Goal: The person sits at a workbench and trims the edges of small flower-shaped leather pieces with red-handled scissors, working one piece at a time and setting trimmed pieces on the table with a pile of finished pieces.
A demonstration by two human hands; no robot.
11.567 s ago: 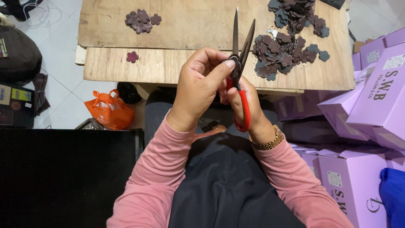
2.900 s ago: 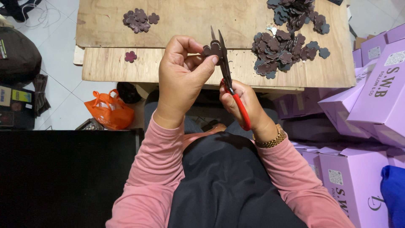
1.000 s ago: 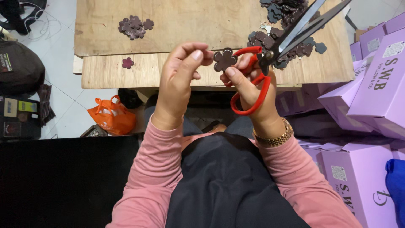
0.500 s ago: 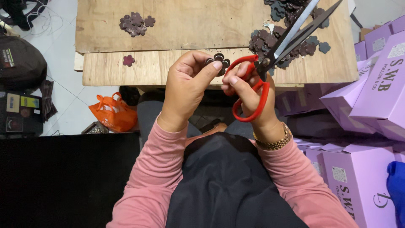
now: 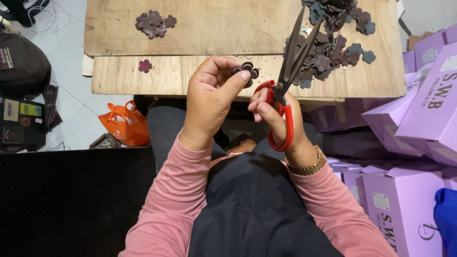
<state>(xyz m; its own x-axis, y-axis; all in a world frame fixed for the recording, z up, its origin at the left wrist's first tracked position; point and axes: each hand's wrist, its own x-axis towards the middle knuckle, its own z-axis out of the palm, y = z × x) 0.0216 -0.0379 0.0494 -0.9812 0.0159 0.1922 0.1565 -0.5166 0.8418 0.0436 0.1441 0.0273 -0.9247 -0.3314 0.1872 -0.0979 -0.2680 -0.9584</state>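
Nearest the camera, the person's pink sleeves [image 5: 176,190] run up from the bottom edge on either side of a black apron [image 5: 257,204]. The left hand [image 5: 212,97] is curled, its thumb and forefinger pinching a small dark brown flower-shaped cutout [image 5: 247,71] that sticks up at the hand's one o'clock. The right hand [image 5: 281,121], with a gold-coloured watch band [image 5: 307,166] at the wrist, is closed through the loops of a pair of red-handled scissors [image 5: 288,83]; the dark blades point toward twelve o'clock and stand slightly apart, just beside the cutout but not touching it. At three o'clock from the hands lie stacked lilac cardboard boxes [image 5: 419,123]. At nine o'clock, on the pale tiled floor [image 5: 71,62], sits an orange plastic bag [image 5: 121,126], and beyond it a black bag [image 5: 21,64]. Past the hands lies a bare plywood board table [image 5: 204,28]. On it, at one o'clock, a loose heap of dark flower cutouts [image 5: 335,43] spreads behind the blade tips. At eleven o'clock a single maroon flower cutout [image 5: 145,65] lies alone, and farther on a small cluster of brown flower cutouts [image 5: 153,23].
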